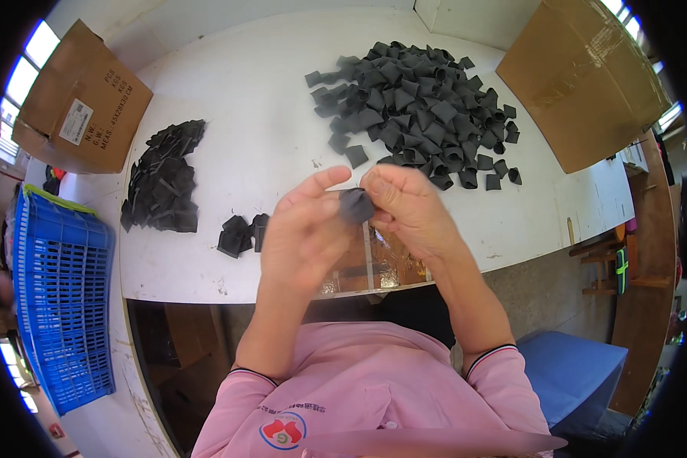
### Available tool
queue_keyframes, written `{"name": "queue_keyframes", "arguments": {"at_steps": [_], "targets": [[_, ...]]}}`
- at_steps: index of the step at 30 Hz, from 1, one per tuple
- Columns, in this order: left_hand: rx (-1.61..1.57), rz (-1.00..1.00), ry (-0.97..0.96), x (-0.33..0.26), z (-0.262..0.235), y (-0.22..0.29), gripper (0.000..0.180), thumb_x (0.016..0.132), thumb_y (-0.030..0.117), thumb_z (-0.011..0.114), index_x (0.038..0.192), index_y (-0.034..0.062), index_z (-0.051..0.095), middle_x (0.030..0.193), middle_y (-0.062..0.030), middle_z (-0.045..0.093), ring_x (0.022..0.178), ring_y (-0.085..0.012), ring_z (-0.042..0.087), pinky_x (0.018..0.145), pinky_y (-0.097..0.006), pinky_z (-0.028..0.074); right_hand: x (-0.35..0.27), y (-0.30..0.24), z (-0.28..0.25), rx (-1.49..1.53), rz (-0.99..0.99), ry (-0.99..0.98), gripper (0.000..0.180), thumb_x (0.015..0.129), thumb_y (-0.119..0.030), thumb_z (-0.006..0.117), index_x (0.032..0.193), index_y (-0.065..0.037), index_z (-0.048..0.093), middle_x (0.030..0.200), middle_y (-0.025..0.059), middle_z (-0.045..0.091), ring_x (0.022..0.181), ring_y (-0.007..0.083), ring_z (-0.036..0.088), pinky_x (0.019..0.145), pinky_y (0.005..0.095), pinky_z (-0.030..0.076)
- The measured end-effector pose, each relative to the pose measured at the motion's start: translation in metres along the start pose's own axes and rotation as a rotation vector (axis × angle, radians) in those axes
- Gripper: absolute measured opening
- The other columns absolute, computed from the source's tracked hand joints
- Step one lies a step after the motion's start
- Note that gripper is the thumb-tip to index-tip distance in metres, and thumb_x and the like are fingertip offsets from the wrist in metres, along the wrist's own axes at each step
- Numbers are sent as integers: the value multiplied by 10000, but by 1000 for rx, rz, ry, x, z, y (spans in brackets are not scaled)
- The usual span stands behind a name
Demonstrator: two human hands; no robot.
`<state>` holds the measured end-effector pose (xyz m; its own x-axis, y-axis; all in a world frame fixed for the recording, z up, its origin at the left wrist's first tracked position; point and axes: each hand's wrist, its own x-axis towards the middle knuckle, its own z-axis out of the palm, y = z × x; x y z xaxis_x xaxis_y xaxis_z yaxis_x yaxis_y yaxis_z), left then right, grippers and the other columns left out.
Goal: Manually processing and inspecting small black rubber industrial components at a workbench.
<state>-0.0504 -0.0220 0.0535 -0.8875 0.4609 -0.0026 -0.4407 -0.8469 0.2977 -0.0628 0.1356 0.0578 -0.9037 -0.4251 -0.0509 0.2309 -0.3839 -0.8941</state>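
A small dark grey fabric piece (356, 207) is up in front of my chest, between my two hands. My right hand (411, 204) is closed, with thumb and forefinger pinched at the piece's upper right edge. Motion blurs my left hand (304, 227), which is at the left side of the piece. One of its fingers stretches out above the fabric; whether the others grip it cannot be made out. Beyond my hands lies a big heap of dark grey folded fabric pieces (427, 99). A few dark pieces (237, 235) lie left of my left hand.
A stack of flat black pieces (162, 183) lies on the left of the white table (244, 99). Cardboard boxes stand at the far left (84, 99) and far right (580, 84). A blue plastic basket (65, 298) is at the left edge, and a blue-covered seat (569, 374) at lower right.
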Motion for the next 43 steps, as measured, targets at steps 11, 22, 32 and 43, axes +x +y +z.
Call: {"name": "queue_keyframes", "arguments": {"at_steps": [11,22,32,43], "targets": [[187,32,173,-2,-4,-10,231,810,56,520,1037,18,501,674,0,517,383,-29,309,351,-194,272,9,13,-11,-76,-4,-92,253,880,-228,491,697,-54,504,545,-70,384,489,7,324,423,170,250],[1346,704,49,0,14,-12,307,696,-26,597,999,-23,549,868,-91,573,812,-151,526,760,-257,410,-20,9,3,-804,-757,273,241,751,-178,633,862,15,543,758,95,515,586,161,509,482,235,402],[548,573,102,-3,8,-19,96,833,105,542,885,28,521,851,-64,511,821,-175,480,768,-302,409,-22,-6,28,-868,-691,304,223,674,-46,681,855,0,560,750,85,531,572,178,540,487,260,436],[303,482,19,-4,-4,-22,95,819,107,561,882,51,518,827,-52,482,836,-183,463,793,-318,401,-17,-6,23,-847,-635,264,133,700,-36,660,815,-25,592,699,67,551,552,164,530,487,261,424]]}}
